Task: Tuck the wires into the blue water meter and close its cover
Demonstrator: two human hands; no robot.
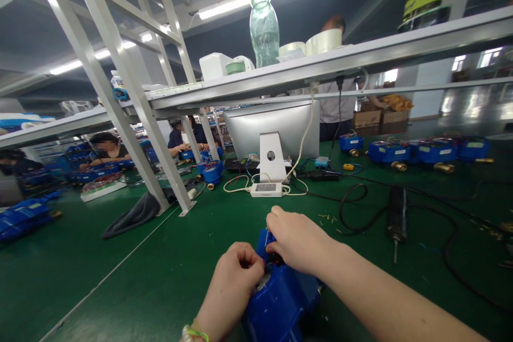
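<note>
A blue plastic meter housing lies on the green table mat close to me. My left hand presses against its left top side with fingers curled, pinching something small that I cannot make out. My right hand reaches over from the right and covers the housing's upper end, fingertips curled onto it. Both hands meet at the top of the housing, and what lies under them is hidden.
An electric screwdriver with a black cable lies to the right. Behind stand a monitor back, a white power adapter and several blue meters. Frame legs rise at left. People work at far benches.
</note>
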